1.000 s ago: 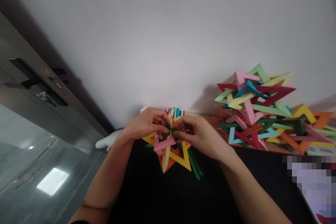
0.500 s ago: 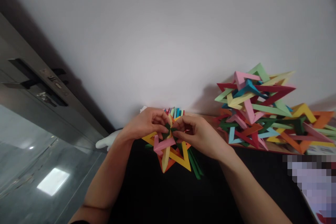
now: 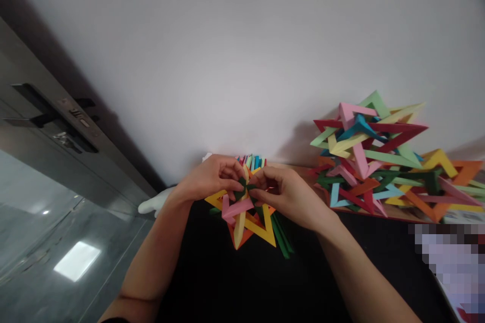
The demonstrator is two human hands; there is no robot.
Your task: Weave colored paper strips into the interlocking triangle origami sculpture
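Between my hands is an origami star [image 3: 264, 232] of interlocked folded strips in yellow, orange, pink, cream and dark green. My left hand [image 3: 215, 176] pinches a dark green paper piece [image 3: 240, 193] at the star's upper middle. From the other side, my right hand [image 3: 278, 189] pinches another dark green paper end, its fingertips almost meeting the left ones. Both hands are closed, and the fingers partly cover where the green pieces come together. Several dark green folded strips [image 3: 282, 239] stick out below my right hand.
Finished-looking paper stars [image 3: 364, 136] are piled on a wooden surface at the right, against a pale wall [image 3: 235, 60]. Coloured strips [image 3: 254, 161] stand in a row behind my hands. A grey door with a handle [image 3: 56, 121] is at the left, beside a white rounded object [image 3: 151, 205].
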